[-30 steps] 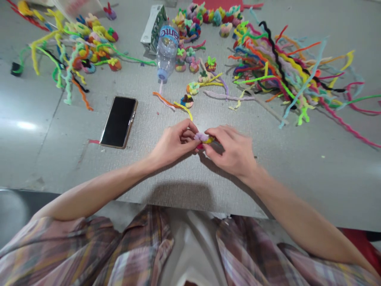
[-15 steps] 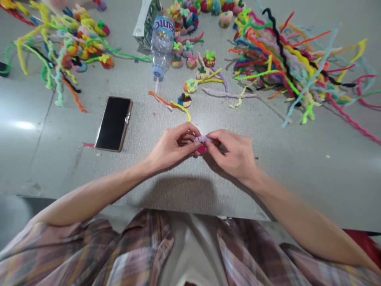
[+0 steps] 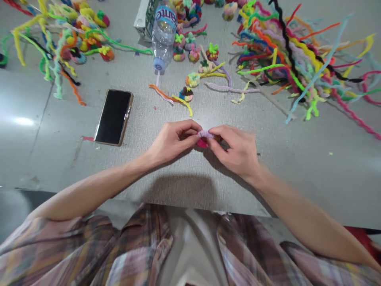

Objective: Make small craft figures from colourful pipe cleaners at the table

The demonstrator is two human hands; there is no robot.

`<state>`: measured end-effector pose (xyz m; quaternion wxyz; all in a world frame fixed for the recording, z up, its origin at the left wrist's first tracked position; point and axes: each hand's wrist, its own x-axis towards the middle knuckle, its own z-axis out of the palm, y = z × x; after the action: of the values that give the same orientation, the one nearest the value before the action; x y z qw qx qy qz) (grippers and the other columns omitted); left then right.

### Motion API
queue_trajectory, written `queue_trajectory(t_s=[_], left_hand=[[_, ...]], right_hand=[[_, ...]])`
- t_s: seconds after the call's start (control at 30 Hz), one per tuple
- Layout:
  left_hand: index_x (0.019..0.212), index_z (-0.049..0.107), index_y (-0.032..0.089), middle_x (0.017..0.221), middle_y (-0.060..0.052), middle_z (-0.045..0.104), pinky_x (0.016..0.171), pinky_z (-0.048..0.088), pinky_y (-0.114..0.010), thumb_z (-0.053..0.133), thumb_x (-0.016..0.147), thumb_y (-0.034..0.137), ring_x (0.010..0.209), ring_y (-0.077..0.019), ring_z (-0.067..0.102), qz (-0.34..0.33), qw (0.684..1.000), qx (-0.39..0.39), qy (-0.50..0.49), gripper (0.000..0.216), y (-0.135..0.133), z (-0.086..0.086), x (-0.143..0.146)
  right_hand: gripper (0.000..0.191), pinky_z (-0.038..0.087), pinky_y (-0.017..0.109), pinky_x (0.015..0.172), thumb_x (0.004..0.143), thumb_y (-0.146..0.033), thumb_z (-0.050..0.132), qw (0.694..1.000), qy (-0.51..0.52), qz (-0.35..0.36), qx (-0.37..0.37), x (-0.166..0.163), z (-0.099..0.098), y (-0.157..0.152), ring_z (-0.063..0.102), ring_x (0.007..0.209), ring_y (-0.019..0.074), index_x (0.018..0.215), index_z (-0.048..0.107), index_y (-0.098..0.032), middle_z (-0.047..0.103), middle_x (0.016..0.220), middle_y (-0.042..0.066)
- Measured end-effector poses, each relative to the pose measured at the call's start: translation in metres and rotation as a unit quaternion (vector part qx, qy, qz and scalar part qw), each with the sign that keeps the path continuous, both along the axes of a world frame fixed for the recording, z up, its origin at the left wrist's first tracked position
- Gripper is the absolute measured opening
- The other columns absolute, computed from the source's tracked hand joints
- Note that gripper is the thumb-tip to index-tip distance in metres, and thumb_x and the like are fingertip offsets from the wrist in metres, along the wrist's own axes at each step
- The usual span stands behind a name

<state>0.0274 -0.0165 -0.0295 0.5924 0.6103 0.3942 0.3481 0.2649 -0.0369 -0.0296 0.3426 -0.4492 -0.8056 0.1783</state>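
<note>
Between my two hands is a small pipe-cleaner piece (image 3: pixel 205 134), lilac on top with bright pink beneath. My left hand (image 3: pixel 177 140) pinches its left end between thumb and fingers. From the other side, my right hand (image 3: pixel 235 147) grips the right end, and a bit of brownish yellow shows by its fingers. Much of the piece is hidden by the fingertips. Just beyond my hands lie a yellow pipe cleaner (image 3: pixel 185 104), an orange one (image 3: pixel 160 92) and a small dark-topped fuzzy ball (image 3: pixel 186 94).
A phone (image 3: pixel 114 117) lies to the left. Behind it is a heap of pipe cleaners and fuzzy figures (image 3: pixel 80 43). A plastic bottle (image 3: pixel 164 37) lies beside a carton (image 3: pixel 145 20). A large bundle of pipe cleaners (image 3: pixel 297 55) spreads at the right. The table's near edge (image 3: pixel 190 205) runs before me.
Both hands still hold the lilac and pink piece, which sits slightly farther right and higher in view. The whole scene has shifted a little as the camera moved.
</note>
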Motion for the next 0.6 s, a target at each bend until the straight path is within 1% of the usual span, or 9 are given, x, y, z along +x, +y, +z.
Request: queue_trajectory(t_s=[0.07,0.13,0.2,0.33,0.43,0.5,0.57,0.6], left_hand=[[0.114,0.079,0.019,0.099,-0.005,0.088,0.087,0.066,-0.027,0.081,0.103,0.036,0.092,-0.0181,0.085,0.009,0.999,0.042,0.02,0.02,-0.001,0.0015,0.0012],[0.119,0.08,0.02,0.1,-0.004,0.088,0.09,0.066,-0.028,0.082,0.101,0.034,0.093,-0.0177,0.084,0.014,0.994,0.093,0.054,0.023,-0.0017,0.0036,0.0016],[0.119,0.082,0.021,0.1,-0.003,0.088,0.09,0.065,-0.028,0.082,0.103,0.038,0.091,-0.0176,0.084,0.017,0.987,0.133,0.088,0.024,-0.0019,0.0055,0.0007],[0.108,0.083,0.021,0.094,-0.003,0.088,0.084,0.062,-0.027,0.078,0.108,0.051,0.085,-0.0172,0.083,0.024,0.978,0.173,0.117,0.03,-0.002,0.0067,-0.0028],[0.105,0.083,0.021,0.089,-0.003,0.086,0.081,0.061,-0.027,0.077,0.109,0.052,0.081,-0.0161,0.08,0.027,0.976,0.185,0.113,0.032,-0.0032,0.0057,-0.0038],[0.107,0.083,0.021,0.09,-0.003,0.085,0.08,0.061,-0.027,0.077,0.109,0.05,0.08,-0.0155,0.079,0.031,0.98,0.172,0.096,0.029,-0.004,0.0047,-0.0032],[0.109,0.081,0.021,0.091,-0.003,0.084,0.08,0.061,-0.027,0.078,0.108,0.046,0.082,-0.0153,0.078,0.05,0.985,0.147,0.077,0.026,-0.0039,0.0038,-0.0018],[0.109,0.079,0.021,0.092,-0.003,0.083,0.08,0.062,-0.027,0.079,0.108,0.045,0.084,-0.0152,0.078,0.066,0.987,0.133,0.066,0.024,-0.0033,0.0033,-0.0012]], right_hand=[[0.017,0.054,0.038,0.08,0.116,-0.033,0.061,1.0,0.0,0.006,0.01,0.001,-0.0002,-0.0002,0.078,0.088,0.0233,0.11,0.076,-0.026,0.085,0.097,0.005],[0.019,0.055,0.039,0.083,0.116,-0.034,0.06,1.0,-0.006,0.01,0.009,0.0018,-0.0002,-0.0005,0.079,0.093,0.0246,0.112,0.076,-0.026,0.086,0.103,0.007],[0.022,0.056,0.04,0.085,0.117,-0.037,0.059,1.0,-0.016,0.014,-0.004,0.0019,-0.0002,-0.001,0.08,0.097,0.0262,0.113,0.077,-0.026,0.086,0.106,0.008],[0.026,0.056,0.041,0.086,0.118,-0.041,0.056,0.999,-0.023,0.025,-0.013,0.0005,-0.0002,-0.0018,0.079,0.097,0.0271,0.114,0.077,-0.025,0.086,0.105,0.009],[0.028,0.057,0.041,0.087,0.118,-0.041,0.055,0.999,-0.018,0.025,-0.01,-0.0013,-0.0005,-0.0014,0.079,0.098,0.0272,0.115,0.077,-0.025,0.086,0.104,0.009],[0.027,0.057,0.04,0.087,0.118,-0.042,0.056,1.0,-0.006,0.02,-0.015,-0.0019,-0.001,-0.0001,0.079,0.097,0.0262,0.116,0.077,-0.025,0.086,0.104,0.009],[0.025,0.057,0.037,0.083,0.115,-0.047,0.064,0.999,0.015,0.008,-0.029,-0.0013,-0.0015,0.002,0.079,0.09,0.0242,0.121,0.076,-0.026,0.085,0.102,0.006],[0.028,0.057,0.036,0.079,0.112,-0.05,0.069,0.999,0.026,0.001,-0.04,-0.0004,-0.0016,0.0033,0.078,0.085,0.0231,0.126,0.075,-0.026,0.085,0.1,0.005]])
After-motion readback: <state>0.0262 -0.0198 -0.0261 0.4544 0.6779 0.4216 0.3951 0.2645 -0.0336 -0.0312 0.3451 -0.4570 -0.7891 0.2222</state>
